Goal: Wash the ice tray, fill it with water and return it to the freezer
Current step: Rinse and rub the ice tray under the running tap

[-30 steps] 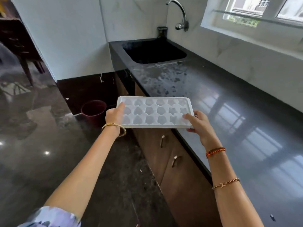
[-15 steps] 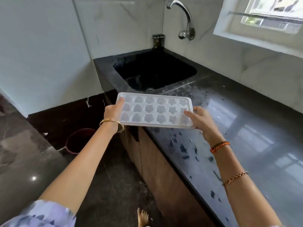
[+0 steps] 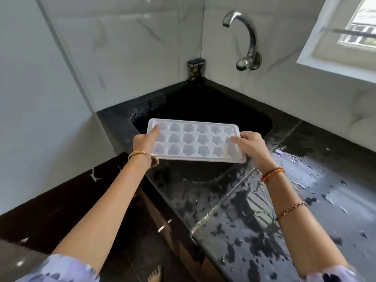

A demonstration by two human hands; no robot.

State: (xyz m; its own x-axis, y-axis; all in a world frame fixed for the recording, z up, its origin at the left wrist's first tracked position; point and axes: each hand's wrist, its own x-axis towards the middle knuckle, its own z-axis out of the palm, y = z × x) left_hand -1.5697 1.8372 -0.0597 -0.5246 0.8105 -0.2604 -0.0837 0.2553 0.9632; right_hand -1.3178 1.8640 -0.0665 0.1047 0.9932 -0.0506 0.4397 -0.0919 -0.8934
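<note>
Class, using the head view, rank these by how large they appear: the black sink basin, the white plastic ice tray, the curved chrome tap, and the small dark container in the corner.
1. Black sink basin
2. White plastic ice tray, though it sits nearer the camera, which enlarges it
3. Curved chrome tap
4. Small dark container

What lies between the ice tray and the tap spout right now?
Nothing solid: in the head view the stretch from the ice tray up to the tap shows only the dark sink basin and bare wall tile; no water runs.
</note>
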